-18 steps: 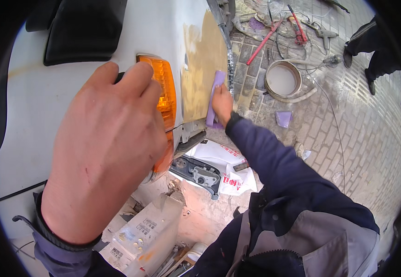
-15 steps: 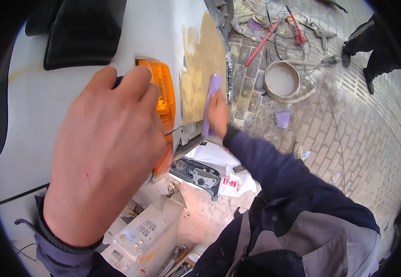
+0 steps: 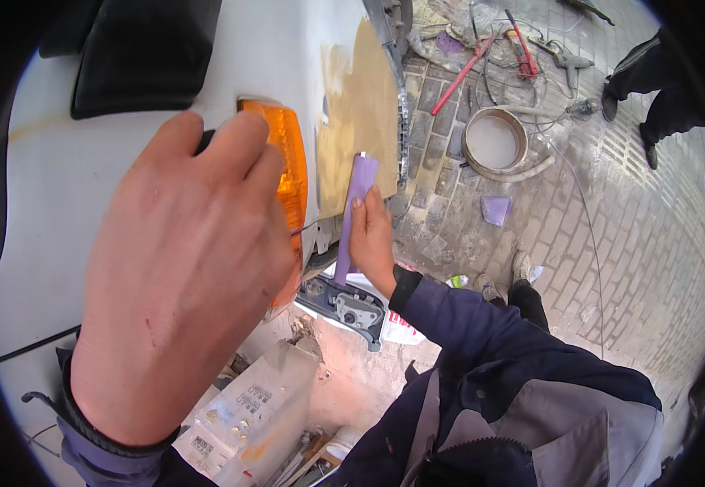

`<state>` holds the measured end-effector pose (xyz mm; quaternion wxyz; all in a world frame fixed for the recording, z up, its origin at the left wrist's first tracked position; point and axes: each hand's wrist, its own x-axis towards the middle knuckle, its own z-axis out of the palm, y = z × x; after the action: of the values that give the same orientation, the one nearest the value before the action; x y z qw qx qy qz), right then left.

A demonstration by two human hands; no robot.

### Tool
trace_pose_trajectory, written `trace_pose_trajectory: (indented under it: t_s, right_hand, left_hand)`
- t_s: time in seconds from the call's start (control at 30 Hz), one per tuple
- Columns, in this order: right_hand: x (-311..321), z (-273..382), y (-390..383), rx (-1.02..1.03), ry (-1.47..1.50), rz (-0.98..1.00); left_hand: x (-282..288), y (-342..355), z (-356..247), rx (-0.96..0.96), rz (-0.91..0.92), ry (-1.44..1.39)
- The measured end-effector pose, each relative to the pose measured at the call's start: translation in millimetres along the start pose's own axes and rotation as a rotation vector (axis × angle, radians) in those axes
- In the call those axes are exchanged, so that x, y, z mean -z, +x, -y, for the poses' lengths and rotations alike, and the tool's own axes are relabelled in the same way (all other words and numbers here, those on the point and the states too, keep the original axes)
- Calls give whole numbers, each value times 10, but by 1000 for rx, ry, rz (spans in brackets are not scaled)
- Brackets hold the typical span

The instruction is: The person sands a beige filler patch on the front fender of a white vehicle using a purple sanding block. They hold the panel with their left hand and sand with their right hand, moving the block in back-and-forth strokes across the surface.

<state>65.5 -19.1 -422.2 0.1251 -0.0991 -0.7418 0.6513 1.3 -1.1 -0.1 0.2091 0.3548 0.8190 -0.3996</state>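
The purple strip (image 3: 356, 203) had slid down, right of the orange lamp (image 3: 290, 162), so less seemed to bear on the tan patch (image 3: 369, 105). The right hand's (image 3: 375, 235) fingers pinched it; the left hand's (image 3: 186, 268) curled left of the lamp, hold unclear.

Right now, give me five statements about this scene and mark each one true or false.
1. The right hand holds a purple sanding strip. True.
2. The amber lamp lies right of the tan patch. False: the amber lamp is left of the tan patch.
3. The round bucket holds greyish liquid. True.
4. The long red bar stands in the round bucket. False: the long red bar lies on the ground.
5. The back of the left hand faces the camera. True.
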Motion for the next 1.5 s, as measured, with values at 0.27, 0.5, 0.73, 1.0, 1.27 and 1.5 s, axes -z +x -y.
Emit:
trace_pose_trajectory:
  t_s: [0.27, 0.5, 0.73, 1.0, 1.27, 1.5]
  right_hand:
    - [-73, -95, 247, -332, 81, 95]
    - [-43, -7, 160, -163, 27, 88]
    - [-84, 49, 162, -92, 36, 41]
    - [-159, -102, 522, -318, 65, 174]
    - [-43, 197, 244, 88, -14, -10]
    - [-186, -60, 669, -154, 72, 103]
  left_hand:
    - [3, 3, 27, -12, -45, -18]
    - [18, -1, 22, -9, -19, -5]
    - [27, -6, 3, -21, -16, 14]
    - [65, -7, 16, -18, 15, -4]
    - [54, -4, 7, -8, 29, 12]
    - [65, -5, 18, -15, -3, 14]
